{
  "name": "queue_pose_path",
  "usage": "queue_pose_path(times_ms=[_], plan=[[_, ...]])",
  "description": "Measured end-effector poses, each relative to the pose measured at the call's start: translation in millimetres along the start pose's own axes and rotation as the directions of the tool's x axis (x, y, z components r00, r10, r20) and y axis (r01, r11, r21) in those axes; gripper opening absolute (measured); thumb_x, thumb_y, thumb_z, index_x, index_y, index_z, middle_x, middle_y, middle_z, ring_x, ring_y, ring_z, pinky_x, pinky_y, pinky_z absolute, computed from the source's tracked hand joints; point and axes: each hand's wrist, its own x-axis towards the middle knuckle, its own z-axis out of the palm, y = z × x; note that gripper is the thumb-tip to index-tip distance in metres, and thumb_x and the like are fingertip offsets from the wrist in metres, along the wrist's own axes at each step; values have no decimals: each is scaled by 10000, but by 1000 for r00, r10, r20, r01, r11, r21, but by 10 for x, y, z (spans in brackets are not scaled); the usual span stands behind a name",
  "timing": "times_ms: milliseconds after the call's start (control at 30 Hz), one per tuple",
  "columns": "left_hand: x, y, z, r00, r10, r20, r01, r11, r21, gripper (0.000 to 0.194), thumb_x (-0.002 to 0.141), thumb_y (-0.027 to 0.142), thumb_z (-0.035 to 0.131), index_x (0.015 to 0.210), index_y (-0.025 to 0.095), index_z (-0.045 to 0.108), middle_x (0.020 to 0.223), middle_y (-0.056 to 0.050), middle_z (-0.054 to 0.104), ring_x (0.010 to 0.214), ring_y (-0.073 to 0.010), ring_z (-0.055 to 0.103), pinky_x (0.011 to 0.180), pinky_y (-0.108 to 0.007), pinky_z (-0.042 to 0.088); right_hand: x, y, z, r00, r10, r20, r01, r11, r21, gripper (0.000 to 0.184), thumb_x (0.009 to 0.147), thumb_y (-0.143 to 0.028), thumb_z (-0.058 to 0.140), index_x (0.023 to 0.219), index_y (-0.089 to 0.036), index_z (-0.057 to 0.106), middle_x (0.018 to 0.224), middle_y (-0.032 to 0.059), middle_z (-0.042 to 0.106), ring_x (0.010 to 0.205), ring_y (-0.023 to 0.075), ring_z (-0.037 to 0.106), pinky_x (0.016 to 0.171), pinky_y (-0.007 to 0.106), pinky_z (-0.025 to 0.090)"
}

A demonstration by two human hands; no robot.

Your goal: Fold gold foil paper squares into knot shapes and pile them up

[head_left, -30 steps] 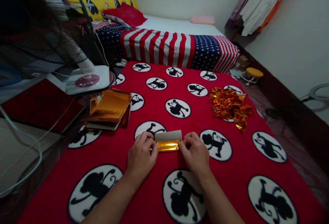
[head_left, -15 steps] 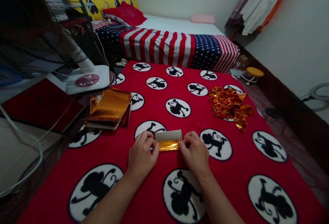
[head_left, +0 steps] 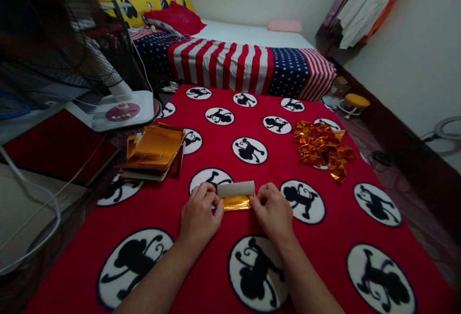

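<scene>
A partly folded sheet of gold foil paper (head_left: 236,202) lies between my hands, its pale grey back showing along the upper strip and shiny gold along the lower one. My left hand (head_left: 201,213) pinches its left end between thumb and fingers. At the opposite end, my right hand (head_left: 272,212) pinches the paper the same way. Both hands rest low over a red cloth (head_left: 201,280) printed with black monkeys in white ovals. To the left sits a stack of flat gold foil sheets (head_left: 154,148). Folded gold foil pieces (head_left: 320,146) are heaped at the right.
A fan with a white base (head_left: 122,110) stands at the left, near a dark red panel (head_left: 54,146) and loose white cables. Beyond the cloth is a bed (head_left: 237,64) with a stars-and-stripes cover. A yellow-topped stool (head_left: 356,101) stands at the right by the wall.
</scene>
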Motion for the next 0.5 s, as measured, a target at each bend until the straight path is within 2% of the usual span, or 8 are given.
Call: queue_pose_path(times_ms=[233, 367, 500], plan=[[-7, 31, 10, 1000, 10, 3, -10, 998, 56, 160, 834, 183, 545, 686, 199, 488, 948, -49, 568, 920, -215, 542, 764, -327, 468, 12, -14, 0, 1000, 8, -3, -8, 1000, -14, 227, 795, -232, 574, 581, -188, 512, 760, -17, 560, 644, 103, 516, 537, 247, 249], [1, 60, -2, 1000, -2, -4, 2, 998, 64, 74, 815, 158, 554, 804, 208, 500, 912, -47, 551, 900, -223, 542, 780, -343, 468, 27, -22, -11, 1000, 27, 9, -27, 999, -25, 228, 771, -248, 602, 566, -189, 521, 735, -19, 562, 628, 104, 510, 524, 249, 234], [-2, 85, -15, 1000, 3, -12, -3, 999, 41, 134, 824, 142, 548, 939, 203, 519, 1004, -62, 539, 963, -231, 539, 802, -348, 474, 57, -21, -41, 998, 54, 29, -53, 998, -22, 229, 750, -289, 629, 560, -197, 543, 708, -21, 574, 605, 105, 501, 516, 240, 230]])
